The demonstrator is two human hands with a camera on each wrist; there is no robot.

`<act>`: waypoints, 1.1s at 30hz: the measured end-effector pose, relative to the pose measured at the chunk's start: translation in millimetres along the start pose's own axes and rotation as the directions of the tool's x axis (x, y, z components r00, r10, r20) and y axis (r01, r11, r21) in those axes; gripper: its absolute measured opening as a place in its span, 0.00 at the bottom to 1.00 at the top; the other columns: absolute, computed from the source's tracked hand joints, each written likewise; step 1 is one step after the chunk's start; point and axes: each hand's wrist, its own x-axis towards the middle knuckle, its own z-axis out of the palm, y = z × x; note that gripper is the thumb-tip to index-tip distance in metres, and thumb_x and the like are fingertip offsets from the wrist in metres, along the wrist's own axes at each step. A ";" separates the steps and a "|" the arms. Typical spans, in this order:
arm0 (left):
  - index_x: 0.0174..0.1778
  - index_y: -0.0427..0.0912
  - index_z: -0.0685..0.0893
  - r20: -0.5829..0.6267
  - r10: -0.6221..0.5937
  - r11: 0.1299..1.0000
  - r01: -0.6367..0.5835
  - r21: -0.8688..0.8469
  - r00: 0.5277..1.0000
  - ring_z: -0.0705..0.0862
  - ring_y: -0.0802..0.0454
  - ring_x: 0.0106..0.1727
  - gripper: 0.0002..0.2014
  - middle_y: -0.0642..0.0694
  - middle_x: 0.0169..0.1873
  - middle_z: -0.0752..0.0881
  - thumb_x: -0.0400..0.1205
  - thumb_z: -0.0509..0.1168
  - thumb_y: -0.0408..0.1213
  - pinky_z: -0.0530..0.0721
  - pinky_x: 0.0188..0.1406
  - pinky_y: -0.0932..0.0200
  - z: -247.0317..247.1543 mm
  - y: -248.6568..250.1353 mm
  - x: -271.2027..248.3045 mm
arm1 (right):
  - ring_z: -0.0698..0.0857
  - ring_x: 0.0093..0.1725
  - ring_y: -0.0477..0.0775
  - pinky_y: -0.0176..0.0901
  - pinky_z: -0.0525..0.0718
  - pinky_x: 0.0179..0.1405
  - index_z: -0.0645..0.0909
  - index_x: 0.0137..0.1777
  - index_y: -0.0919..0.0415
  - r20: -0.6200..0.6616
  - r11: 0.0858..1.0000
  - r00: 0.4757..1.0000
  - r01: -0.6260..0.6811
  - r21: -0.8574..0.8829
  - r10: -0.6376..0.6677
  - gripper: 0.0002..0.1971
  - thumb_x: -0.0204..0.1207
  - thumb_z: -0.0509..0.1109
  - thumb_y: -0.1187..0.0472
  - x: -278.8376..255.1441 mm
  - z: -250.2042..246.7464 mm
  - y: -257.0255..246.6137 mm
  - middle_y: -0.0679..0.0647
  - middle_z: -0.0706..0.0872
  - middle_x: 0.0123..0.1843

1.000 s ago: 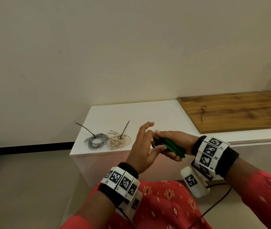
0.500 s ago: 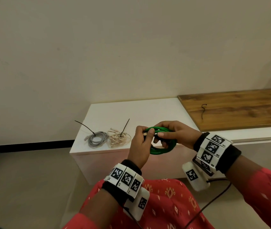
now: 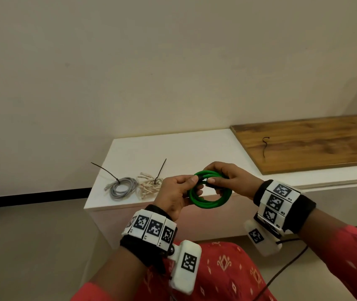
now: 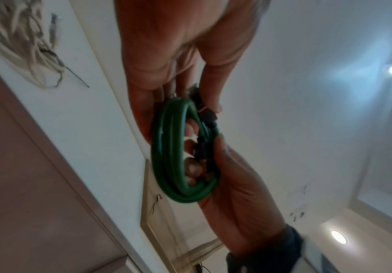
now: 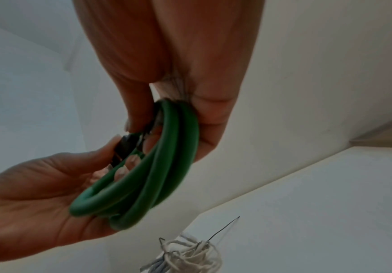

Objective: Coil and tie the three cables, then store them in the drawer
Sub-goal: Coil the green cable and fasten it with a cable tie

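A green cable (image 3: 209, 204) is wound into a round coil and held in the air in front of the white cabinet (image 3: 195, 146). My left hand (image 3: 174, 192) pinches its left side with thumb on top. My right hand (image 3: 229, 181) grips the coil's top right, fingers through the ring, near the black plugs (image 4: 208, 118). The same coil (image 4: 167, 162) (image 5: 143, 177) shows between both hands in the wrist views. A grey coil (image 3: 121, 188) and a beige coil (image 3: 149, 185), each bound with a black zip tie, lie on the cabinet's left end.
A loose black zip tie (image 3: 264, 146) lies on the wooden board (image 3: 316, 144) at the right of the cabinet top. A black wire (image 3: 281, 272) trails from the right wrist unit over the floor. No drawer opening shows.
The green cable was a flat bunch in my right hand with the left hand open beside it. Now it is spread into a round ring and both hands hold it.
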 end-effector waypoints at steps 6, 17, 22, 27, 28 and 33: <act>0.47 0.33 0.84 -0.072 -0.017 0.998 0.013 -0.056 0.997 0.82 0.49 0.34 0.06 0.39 0.34 0.84 0.80 0.62 0.29 0.86 0.36 0.55 3.2 -5.1 32.4 | 0.83 0.41 0.51 0.37 0.83 0.41 0.77 0.55 0.65 -0.160 0.945 0.934 -0.327 -0.029 0.318 0.09 0.80 0.62 0.61 12.8 -76.1 38.0 0.58 0.83 0.45; 0.43 0.35 0.86 -0.126 -0.057 0.994 0.045 -0.095 0.990 0.82 0.48 0.34 0.06 0.39 0.33 0.85 0.79 0.63 0.29 0.88 0.34 0.55 -1.2 -27.6 112.9 | 0.79 0.63 0.66 0.54 0.79 0.60 0.79 0.60 0.71 -0.537 0.576 0.652 -0.746 -0.333 0.535 0.12 0.80 0.60 0.71 91.7 -227.8 129.1 0.67 0.81 0.63; 0.42 0.35 0.87 -0.148 -0.078 0.993 0.063 -0.104 0.986 0.82 0.48 0.33 0.07 0.40 0.32 0.86 0.79 0.63 0.29 0.87 0.29 0.59 -10.0 -40.4 148.0 | 0.73 0.72 0.65 0.52 0.72 0.69 0.72 0.71 0.67 -0.504 0.458 0.677 -0.735 -0.499 0.537 0.21 0.78 0.58 0.73 134.4 -249.8 168.8 0.65 0.72 0.75; 0.42 0.36 0.86 -0.165 -0.117 0.988 0.098 -0.120 0.979 0.82 0.47 0.34 0.07 0.40 0.32 0.85 0.79 0.62 0.30 0.86 0.31 0.57 -18.5 -51.6 165.0 | 0.77 0.68 0.66 0.51 0.77 0.64 0.72 0.70 0.71 -0.489 0.310 0.676 -0.710 -0.632 0.551 0.18 0.80 0.57 0.69 150.3 -243.8 194.7 0.66 0.76 0.71; 0.41 0.36 0.86 -0.167 -0.124 0.986 0.103 -0.128 0.978 0.81 0.47 0.34 0.07 0.40 0.32 0.85 0.79 0.62 0.30 0.86 0.31 0.57 -19.4 -53.4 165.8 | 0.77 0.68 0.65 0.48 0.78 0.58 0.70 0.71 0.71 -0.498 0.286 0.672 -0.710 -0.644 0.548 0.19 0.81 0.57 0.69 150.2 -241.0 194.6 0.67 0.76 0.71; 0.41 0.36 0.85 -0.178 -0.142 0.979 0.112 -0.167 0.974 0.81 0.48 0.33 0.07 0.40 0.31 0.84 0.79 0.62 0.30 0.85 0.36 0.54 -19.2 -52.7 158.2 | 0.82 0.48 0.65 0.45 0.78 0.36 0.80 0.61 0.74 -0.581 0.317 0.682 -0.726 -0.610 0.444 0.14 0.78 0.62 0.69 140.3 -229.8 173.8 0.69 0.85 0.58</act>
